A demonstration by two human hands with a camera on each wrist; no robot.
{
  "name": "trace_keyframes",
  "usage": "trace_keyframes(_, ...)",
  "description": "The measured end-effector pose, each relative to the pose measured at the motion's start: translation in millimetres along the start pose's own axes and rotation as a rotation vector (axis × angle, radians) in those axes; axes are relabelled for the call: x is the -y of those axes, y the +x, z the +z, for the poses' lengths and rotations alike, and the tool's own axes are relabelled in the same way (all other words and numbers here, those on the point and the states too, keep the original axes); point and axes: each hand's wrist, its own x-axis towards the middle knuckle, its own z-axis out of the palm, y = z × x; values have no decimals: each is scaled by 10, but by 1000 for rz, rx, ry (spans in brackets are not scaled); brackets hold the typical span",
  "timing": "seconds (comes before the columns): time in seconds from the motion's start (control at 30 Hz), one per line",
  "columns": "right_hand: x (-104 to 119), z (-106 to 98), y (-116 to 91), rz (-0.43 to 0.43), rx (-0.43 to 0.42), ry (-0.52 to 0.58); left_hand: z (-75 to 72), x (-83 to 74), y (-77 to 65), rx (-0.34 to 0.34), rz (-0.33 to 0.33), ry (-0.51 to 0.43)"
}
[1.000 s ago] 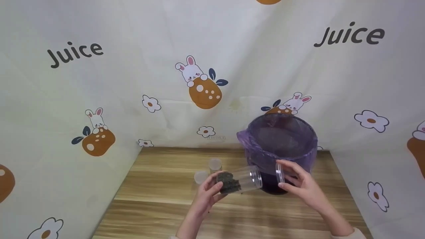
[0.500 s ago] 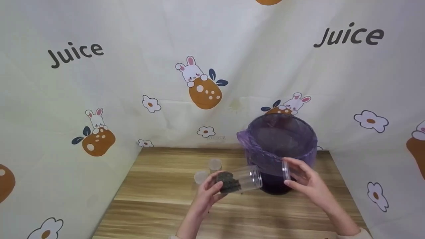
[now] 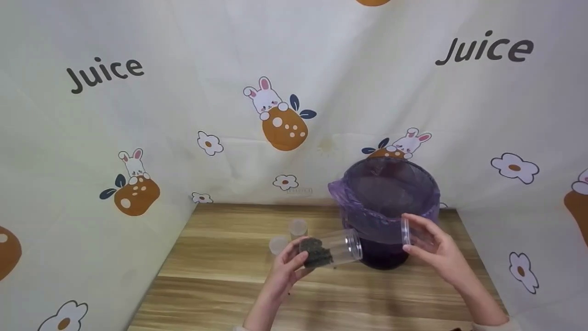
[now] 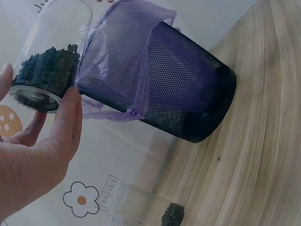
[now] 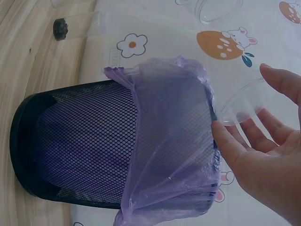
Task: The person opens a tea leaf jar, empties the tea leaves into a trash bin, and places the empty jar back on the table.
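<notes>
My left hand (image 3: 285, 265) grips a clear plastic jar (image 3: 337, 247) by its bottom end. The jar is tilted nearly on its side, its uncapped mouth facing right. Dark green, crumbly, dried-looking pieces (image 4: 49, 68) are heaped at the jar's base. My right hand (image 3: 438, 248) pinches a clear round lid (image 3: 405, 232) by its edge, apart from the jar and in front of the bin. In the right wrist view the lid (image 5: 247, 101) shows between thumb and fingers.
Behind my hands stands a black mesh bin (image 3: 383, 259) lined with a purple bag (image 3: 367, 218). Two more lidded clear jars, one farther back (image 3: 298, 227) and one nearer (image 3: 277, 245), stand left on the wooden table (image 3: 216, 262). One (image 4: 148, 205) holds dark pieces at its bottom.
My right hand has moved right with the lid, widening the gap to the jar. The left hand and the jar have stayed in place.
</notes>
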Motion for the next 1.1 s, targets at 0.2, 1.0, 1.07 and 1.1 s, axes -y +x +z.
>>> trace_keyframes(0.2,9,-28,-14,18,-19,-7,4,0,-1,0,3,-4)
trace_keyframes(1.0,-4,-261,-105,-3,-92,46,8,4,4,-6,-11,-17)
trace_keyframes(1.07,-14,-286,-117,0,-96,48,4,5,3,-5,-10,-15)
trace_keyframes(1.1,-20,-300,-124,5,-98,45,4,5,2,-8,-12,-15)
